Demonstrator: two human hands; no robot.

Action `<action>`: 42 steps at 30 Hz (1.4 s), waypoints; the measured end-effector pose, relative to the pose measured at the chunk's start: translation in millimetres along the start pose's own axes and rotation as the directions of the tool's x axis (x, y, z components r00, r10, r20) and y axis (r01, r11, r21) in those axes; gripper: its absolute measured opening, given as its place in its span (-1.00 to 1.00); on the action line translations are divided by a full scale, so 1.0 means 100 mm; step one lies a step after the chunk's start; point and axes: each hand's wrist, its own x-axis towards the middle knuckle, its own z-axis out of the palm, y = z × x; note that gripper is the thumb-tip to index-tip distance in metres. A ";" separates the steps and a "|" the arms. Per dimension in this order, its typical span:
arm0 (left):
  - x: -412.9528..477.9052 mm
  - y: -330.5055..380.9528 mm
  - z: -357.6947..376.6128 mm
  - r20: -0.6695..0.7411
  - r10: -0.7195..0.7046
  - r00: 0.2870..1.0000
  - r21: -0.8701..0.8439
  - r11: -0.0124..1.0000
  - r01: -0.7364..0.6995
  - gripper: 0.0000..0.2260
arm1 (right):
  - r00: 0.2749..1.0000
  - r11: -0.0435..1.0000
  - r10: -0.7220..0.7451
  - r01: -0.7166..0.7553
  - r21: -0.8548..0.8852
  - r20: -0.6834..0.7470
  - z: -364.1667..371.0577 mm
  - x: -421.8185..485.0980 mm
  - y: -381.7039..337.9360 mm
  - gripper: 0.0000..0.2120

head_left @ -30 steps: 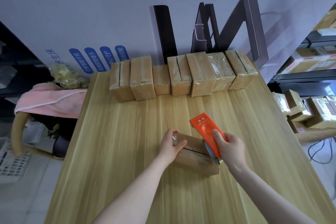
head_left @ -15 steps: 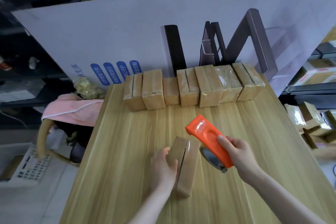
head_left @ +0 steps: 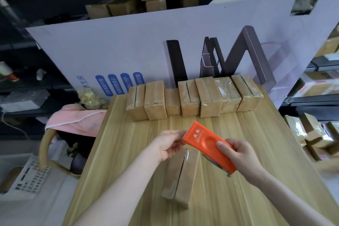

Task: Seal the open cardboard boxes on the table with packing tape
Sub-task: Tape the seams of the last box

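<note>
A small cardboard box [head_left: 185, 176] lies lengthwise on the wooden table [head_left: 266, 152], its centre seam facing up and a glossy strip at its far end. My right hand [head_left: 242, 158] grips an orange tape dispenser [head_left: 207, 143] held just above the box's far end, with the roll showing under it. My left hand [head_left: 167, 143] is raised off the box, its thumb and fingertips pinching at the dispenser's toothed front edge where the tape end comes out. The clear tape itself is hard to make out.
Several taped boxes [head_left: 194, 97] stand in a row along the table's back edge against a large white printed carton [head_left: 128, 51]. A chair with a pink cloth [head_left: 77, 123] sits left of the table. Shelves with more boxes [head_left: 311, 134] stand to the right.
My left hand let go of the box after turning it lengthwise and rose to the dispenser's front edge. The dispenser lifted and tilted flatter. The camera view tipped upward.
</note>
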 end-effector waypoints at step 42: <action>1.02 -0.84 -0.54 -0.550 0.139 0.823 0.175 0.983 -0.049 -0.92 | 0.998 0.328 0.052 -0.035 -0.944 -0.019 -0.25 0.51 0.61 -0.68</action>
